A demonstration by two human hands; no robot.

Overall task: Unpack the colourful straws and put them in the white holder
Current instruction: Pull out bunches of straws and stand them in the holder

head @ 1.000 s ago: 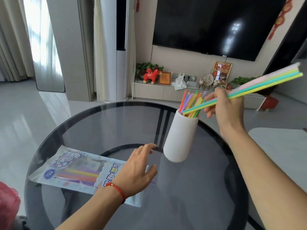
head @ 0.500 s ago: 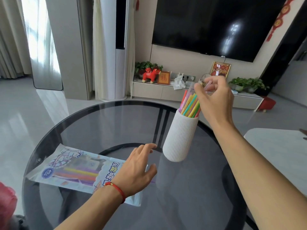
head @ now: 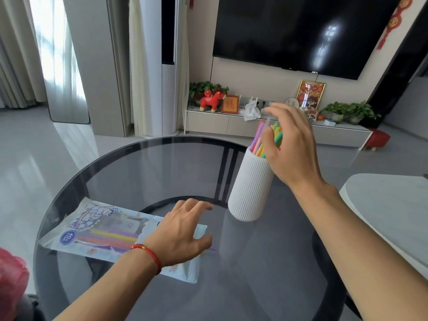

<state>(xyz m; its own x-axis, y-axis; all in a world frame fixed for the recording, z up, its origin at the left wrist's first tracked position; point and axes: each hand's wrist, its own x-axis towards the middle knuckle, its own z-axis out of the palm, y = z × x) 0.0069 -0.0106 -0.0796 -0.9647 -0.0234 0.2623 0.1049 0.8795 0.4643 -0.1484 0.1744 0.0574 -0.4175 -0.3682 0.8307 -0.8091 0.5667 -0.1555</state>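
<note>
A white ribbed holder stands upright on the round dark glass table, with several colourful straws sticking out of its top. My right hand hovers over and just right of the straw tops, fingers spread and holding nothing. A clear printed straw packet lies flat at the table's left, with several straws still inside. My left hand, with a red cord on the wrist, rests palm down on the packet's right end, fingers apart.
A white tabletop adjoins the glass table on the right. Something red sits at the lower left edge. Beyond the table are a TV, a low cabinet with ornaments and plants, and grey floor.
My right hand brought a bundle of straws down into the holder, let them go and opened above it. My left hand stayed on the packet.
</note>
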